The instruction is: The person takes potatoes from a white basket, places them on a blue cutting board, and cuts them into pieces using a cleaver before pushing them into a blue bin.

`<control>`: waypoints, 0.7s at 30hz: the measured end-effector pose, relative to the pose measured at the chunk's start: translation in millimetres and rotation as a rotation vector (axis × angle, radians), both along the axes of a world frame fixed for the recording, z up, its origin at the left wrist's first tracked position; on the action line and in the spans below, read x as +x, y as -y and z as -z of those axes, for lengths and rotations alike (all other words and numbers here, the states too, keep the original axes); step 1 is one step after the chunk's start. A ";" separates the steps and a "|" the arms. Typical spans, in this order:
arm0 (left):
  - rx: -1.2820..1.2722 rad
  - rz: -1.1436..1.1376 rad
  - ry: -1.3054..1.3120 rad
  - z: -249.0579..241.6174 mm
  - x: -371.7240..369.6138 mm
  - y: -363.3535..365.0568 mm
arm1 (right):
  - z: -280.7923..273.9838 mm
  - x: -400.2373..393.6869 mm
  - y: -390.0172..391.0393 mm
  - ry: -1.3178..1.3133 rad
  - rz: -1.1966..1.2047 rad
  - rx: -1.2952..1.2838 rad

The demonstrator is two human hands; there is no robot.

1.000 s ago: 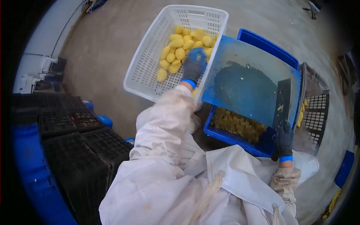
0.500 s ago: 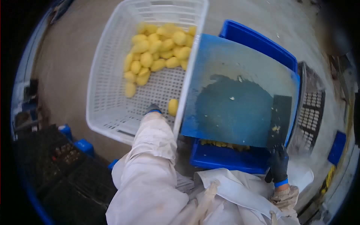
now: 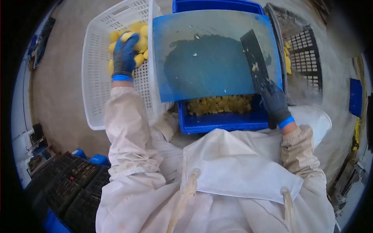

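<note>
My left hand (image 3: 125,55), in a blue glove, is closed on a yellow peeled potato (image 3: 127,36) above the white crate (image 3: 92,77), with more yellow potatoes (image 3: 139,59) around it. On the right, my right hand (image 3: 273,100), in a dark glove, grips the near end of a wide dark blade (image 3: 254,58). The blade lies on the right part of a wet blue board (image 3: 206,70), with small pale scraps on both. Below the board's near edge, a blue bin (image 3: 225,126) holds cut potato pieces (image 3: 219,105).
Behind the board is another blue bin (image 3: 217,5). A black crate (image 3: 307,58) with some yellow pieces stands to the right. Dark crates (image 3: 74,174) and blue objects (image 3: 99,159) are at the lower left. A blue item (image 3: 355,97) lies at the far right.
My left hand has moved forward inside the white crate and taken hold of a potato. The blade now lies at a slant, still in my right hand. The view has shifted, showing more of the near bin.
</note>
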State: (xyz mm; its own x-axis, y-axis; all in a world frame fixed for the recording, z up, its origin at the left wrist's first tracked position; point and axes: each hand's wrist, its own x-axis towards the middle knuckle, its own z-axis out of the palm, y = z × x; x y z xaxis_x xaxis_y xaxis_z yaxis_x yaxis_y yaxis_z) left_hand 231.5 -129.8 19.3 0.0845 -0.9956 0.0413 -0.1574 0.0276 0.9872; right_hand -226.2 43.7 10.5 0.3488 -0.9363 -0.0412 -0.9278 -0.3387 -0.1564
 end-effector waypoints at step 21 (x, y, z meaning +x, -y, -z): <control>0.470 0.006 -0.065 30.7 -180.4 -112.8 | -43.6 79.7 -48.3 0.570 0.367 0.289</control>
State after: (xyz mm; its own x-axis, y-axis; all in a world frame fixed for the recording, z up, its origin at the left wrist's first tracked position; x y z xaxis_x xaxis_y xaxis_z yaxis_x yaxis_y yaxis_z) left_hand 51.1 -17.0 -11.4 0.0663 -0.9055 -0.4191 -0.0965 -0.4239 0.9006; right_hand -146.5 92.0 54.1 0.0557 -0.9762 -0.2095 -0.7215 0.1057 -0.6843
